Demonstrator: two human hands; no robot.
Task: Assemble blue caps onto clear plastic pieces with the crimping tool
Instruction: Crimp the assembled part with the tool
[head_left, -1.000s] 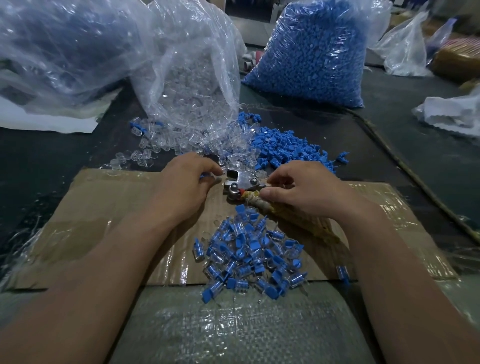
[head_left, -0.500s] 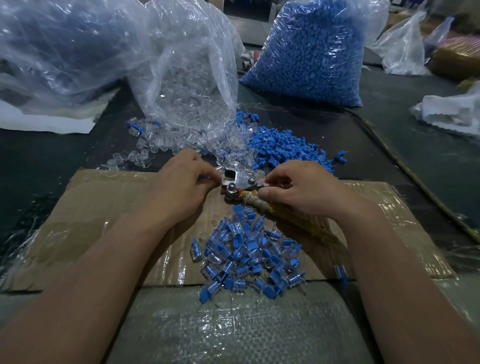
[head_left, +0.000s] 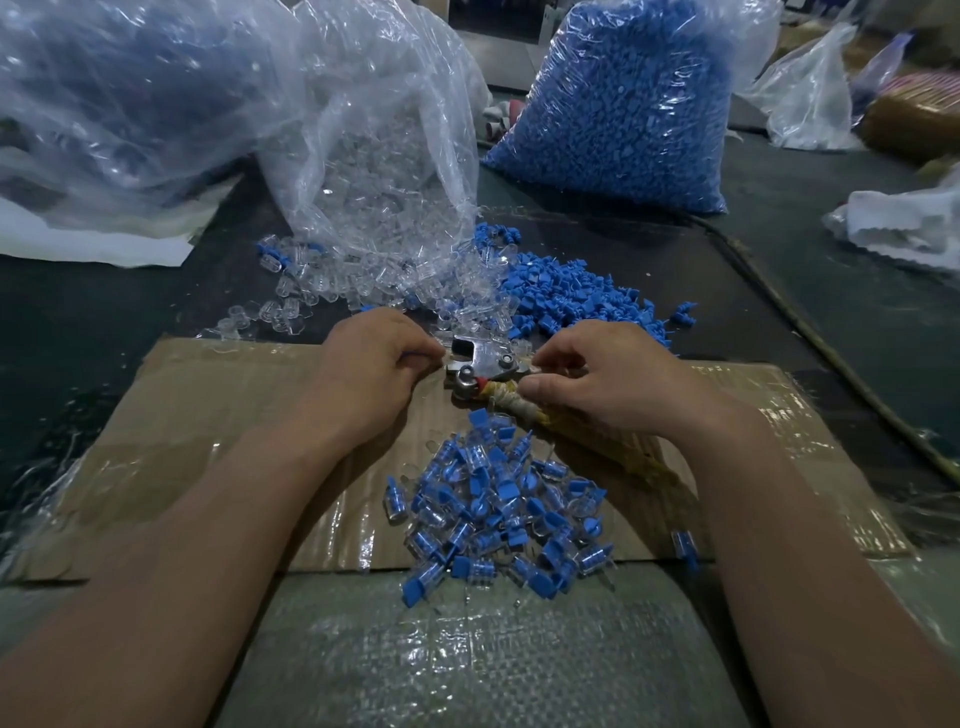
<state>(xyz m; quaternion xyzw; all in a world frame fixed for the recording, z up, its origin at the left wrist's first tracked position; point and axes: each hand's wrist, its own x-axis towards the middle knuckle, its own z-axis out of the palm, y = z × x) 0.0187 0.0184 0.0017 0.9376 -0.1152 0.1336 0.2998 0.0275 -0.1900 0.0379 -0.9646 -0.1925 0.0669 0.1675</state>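
Shiny metal crimping tool, handle seemingly cloth-wrapped; matt blue plastic caps; glossy-taped brown cardboard.

This looks like a small workshop where parts get put together by hand. A big bag of blue caps sits at 1 o'clock and a bag of clear pieces at 11. Cardboard covers the dark bench.

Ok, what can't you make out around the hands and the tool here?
Head view throughout.
The small piece the left hand pinches: hidden by its fingers, only a blue sliver shows.
Handles of the crimping tool: covered by the right hand and wrapping.
Contents of the far-left bag: blurred behind crinkled plastic.
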